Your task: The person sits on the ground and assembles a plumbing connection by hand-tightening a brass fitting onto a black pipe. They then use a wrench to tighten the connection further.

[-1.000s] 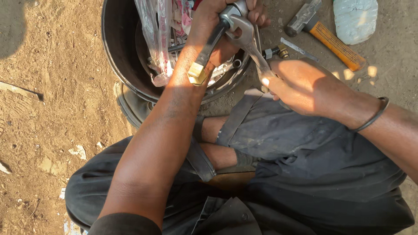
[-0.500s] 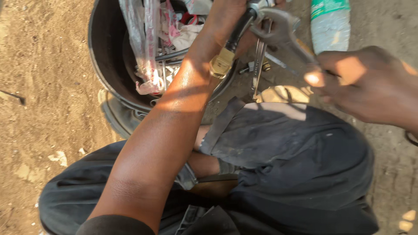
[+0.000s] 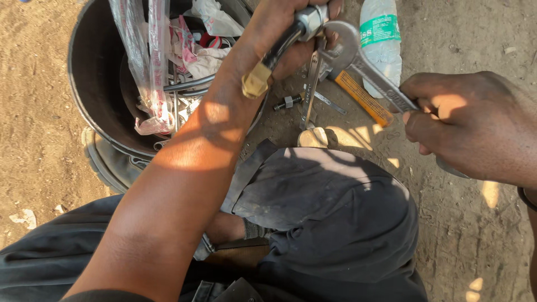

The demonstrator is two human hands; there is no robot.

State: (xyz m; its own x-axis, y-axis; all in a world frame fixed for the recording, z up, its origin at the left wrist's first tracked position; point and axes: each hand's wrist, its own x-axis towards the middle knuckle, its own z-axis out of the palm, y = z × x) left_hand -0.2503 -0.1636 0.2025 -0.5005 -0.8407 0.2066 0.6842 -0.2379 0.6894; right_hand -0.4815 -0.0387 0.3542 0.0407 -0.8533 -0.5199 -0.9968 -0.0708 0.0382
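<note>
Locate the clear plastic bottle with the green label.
Head view, top right: the clear plastic bottle lies on the dirt just behind the steel spanner.

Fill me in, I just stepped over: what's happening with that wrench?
A person sitting on the dirt ground is working a metal fitting. The left hand grips the fitting on the end of a black hose, held above a black bucket of bags and tools. The right hand holds a wrench whose jaw sits at the fitting. A hammer and plastic bottle lie behind.
</note>
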